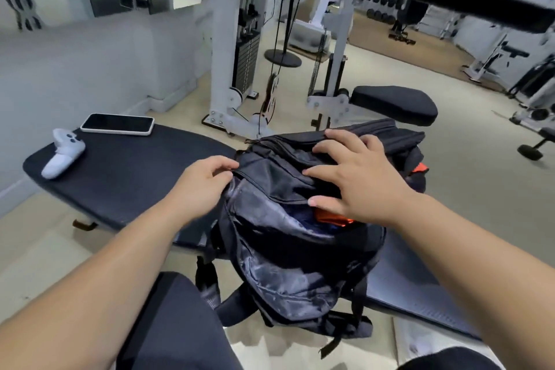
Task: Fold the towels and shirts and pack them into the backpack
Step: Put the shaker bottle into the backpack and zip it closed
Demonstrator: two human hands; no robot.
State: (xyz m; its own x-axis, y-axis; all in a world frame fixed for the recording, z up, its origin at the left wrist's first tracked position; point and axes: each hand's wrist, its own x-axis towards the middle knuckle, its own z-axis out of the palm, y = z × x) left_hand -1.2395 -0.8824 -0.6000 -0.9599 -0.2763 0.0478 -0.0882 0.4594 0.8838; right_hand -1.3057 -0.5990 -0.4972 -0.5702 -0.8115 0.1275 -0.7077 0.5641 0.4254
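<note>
Packing seems nearly done: orange cloth (333, 218) lies inside the open backpack (285, 264), left grip (207, 182) pinching its nine-o'clock rim, right grip (357, 180) spread flat on top.

Lit brightly and evenly in cool, diffuse white, without hard shadows. Darkens only softly on the floor (54, 237) under the bench pad (126, 177) left of the backpack (288, 264). Glints dully along the grey lining at the backpack's opening. Reads fairly sharp at the backpack and just to its left. Smears and melts well beyond the backpack, among the white machine frames (222, 48), with wobbly, painted-looking edges. Bends and stretches wide-angle toward the corners, most strongly far above and far below the backpack.
</note>
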